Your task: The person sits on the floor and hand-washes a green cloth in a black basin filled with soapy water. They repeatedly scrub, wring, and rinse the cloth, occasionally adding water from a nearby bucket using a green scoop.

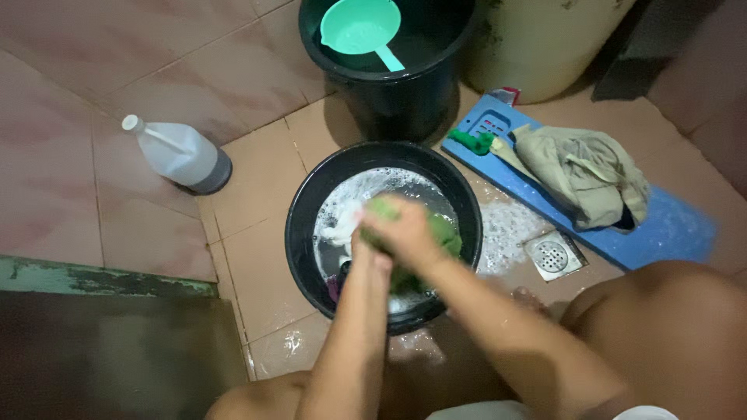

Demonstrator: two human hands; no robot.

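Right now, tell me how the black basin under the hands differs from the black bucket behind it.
The black basin is wide and shallow; the black bucket is narrower and taller. The basin holds soapy foam and a green cloth that both hands, left hand and right hand, are scrubbing; the bucket holds only a green dipper. Both are round, black and stand on the tiled floor.

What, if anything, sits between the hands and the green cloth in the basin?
Nothing visible. Both hands, right hand and left hand, are already on the green cloth over the soapy black basin.
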